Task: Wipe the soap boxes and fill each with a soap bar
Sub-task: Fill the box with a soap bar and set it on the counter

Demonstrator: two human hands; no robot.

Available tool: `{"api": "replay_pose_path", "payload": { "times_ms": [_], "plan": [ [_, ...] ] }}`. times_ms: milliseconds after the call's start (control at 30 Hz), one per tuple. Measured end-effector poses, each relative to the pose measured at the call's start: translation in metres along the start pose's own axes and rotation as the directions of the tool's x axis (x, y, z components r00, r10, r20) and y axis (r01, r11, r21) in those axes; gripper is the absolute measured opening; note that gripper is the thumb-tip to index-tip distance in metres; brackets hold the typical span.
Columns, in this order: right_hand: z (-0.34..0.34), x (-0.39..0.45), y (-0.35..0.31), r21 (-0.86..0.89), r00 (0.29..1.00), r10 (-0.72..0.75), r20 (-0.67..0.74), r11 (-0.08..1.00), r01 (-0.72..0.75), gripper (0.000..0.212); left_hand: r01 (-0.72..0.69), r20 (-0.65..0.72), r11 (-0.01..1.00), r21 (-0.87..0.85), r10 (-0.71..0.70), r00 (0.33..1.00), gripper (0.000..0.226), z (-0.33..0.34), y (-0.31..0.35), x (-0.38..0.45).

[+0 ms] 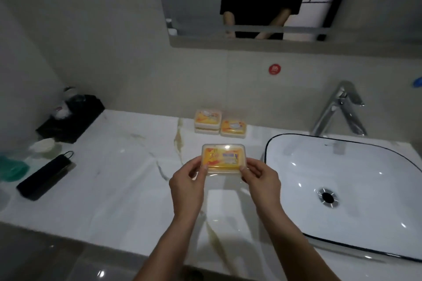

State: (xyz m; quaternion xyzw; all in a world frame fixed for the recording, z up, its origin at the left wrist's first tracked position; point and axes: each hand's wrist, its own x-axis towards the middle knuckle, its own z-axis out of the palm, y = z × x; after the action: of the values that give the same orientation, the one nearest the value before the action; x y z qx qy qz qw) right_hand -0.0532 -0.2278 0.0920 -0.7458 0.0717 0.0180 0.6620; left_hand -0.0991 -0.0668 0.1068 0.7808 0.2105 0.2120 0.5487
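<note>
Both hands, left (186,183) and right (260,177), pinch the box (223,158) at its 9 and 3 o'clock ends (likely light, stiff, slick plastic); short ends look safest.

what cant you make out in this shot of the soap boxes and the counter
Head view, the only one:
- Held soap box: label print blurred; the left hand and right hand cover its near corners.
- Stacked soap boxes by the wall: too small and blurred to tell whether the lower ones are filled.
- Items on the black tray: dim and blurred.
- Teal object: cut by the left edge.
</note>
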Motion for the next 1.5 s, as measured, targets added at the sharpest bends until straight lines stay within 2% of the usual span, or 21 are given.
{"api": "replay_pose_path", "payload": {
  "times_ms": [100,267,467,633,800,900,1000,1133,1333,1500],
  "plan": [
    [0.014,0.029,-0.002,-0.04,0.997,0.012,-0.071,0.999,-0.014,0.02,-0.042,0.079,0.999,-0.004,0.043,0.996,0.022,0.016,-0.002,0.041],
    [0.036,0.066,0.003,-0.098,0.983,0.052,-0.178,0.993,-0.071,0.015,-0.189,0.146,0.982,0.006,0.186,0.972,0.019,0.039,-0.016,0.092],
    [0.043,0.108,0.015,-0.171,0.959,0.056,-0.277,0.979,-0.106,0.012,-0.188,0.22,0.98,0.058,0.171,0.96,0.025,0.075,-0.032,0.126],
    [0.049,0.148,0.026,-0.201,0.955,0.04,-0.295,0.974,-0.103,0.007,-0.154,0.244,0.987,0.046,0.139,0.96,0.029,0.106,-0.048,0.146],
    [0.055,0.192,0.034,-0.267,0.956,-0.003,-0.292,0.96,-0.079,0.027,-0.139,0.28,0.985,0.1,0.106,0.954,0.043,0.137,-0.059,0.169],
    [0.055,0.214,0.036,-0.248,0.964,0.015,-0.266,0.965,-0.083,0.026,-0.087,0.297,0.989,0.12,0.048,0.954,0.049,0.153,-0.061,0.182],
    [0.055,0.233,0.04,-0.206,0.959,0.036,-0.28,0.974,-0.097,0.019,-0.094,0.324,0.986,0.138,0.044,0.945,0.054,0.165,-0.065,0.19],
    [0.057,0.251,0.049,-0.242,0.948,0.045,-0.315,0.962,-0.126,0.015,-0.109,0.345,0.976,0.189,0.038,0.938,0.06,0.174,-0.069,0.196],
    [0.063,0.261,0.063,-0.308,0.951,0.091,-0.294,0.934,-0.184,0.015,-0.137,0.332,0.964,0.229,0.055,0.942,0.063,0.183,-0.074,0.195],
    [0.069,0.263,0.069,-0.27,0.955,0.112,-0.273,0.944,-0.188,0.024,-0.142,0.376,0.953,0.269,0.032,0.926,0.069,0.182,-0.081,0.196]
  ]
}}
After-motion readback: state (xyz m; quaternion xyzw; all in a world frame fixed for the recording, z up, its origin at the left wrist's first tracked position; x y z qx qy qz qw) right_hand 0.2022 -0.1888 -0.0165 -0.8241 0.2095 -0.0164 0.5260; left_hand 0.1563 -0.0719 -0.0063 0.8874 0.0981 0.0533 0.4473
